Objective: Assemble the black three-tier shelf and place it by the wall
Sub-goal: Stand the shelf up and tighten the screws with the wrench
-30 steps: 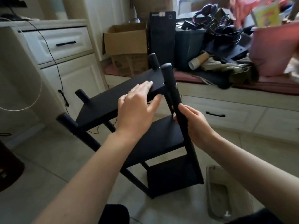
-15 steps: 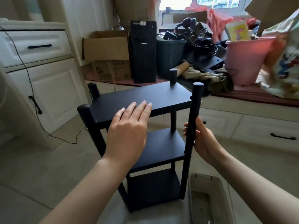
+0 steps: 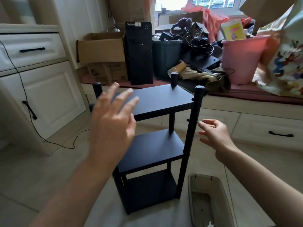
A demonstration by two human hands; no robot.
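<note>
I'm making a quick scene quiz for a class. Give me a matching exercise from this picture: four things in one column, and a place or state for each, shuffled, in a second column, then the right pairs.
Things:
1. black shelf
2. left hand
3. pink bucket
4. cardboard box

Places or states:
A. open, fingers spread, in front of the top tier
B. left of the black computer tower
C. standing upright on the floor
D. on the window ledge, at the right

Pairs: 1-C, 2-A, 3-D, 4-B
</note>
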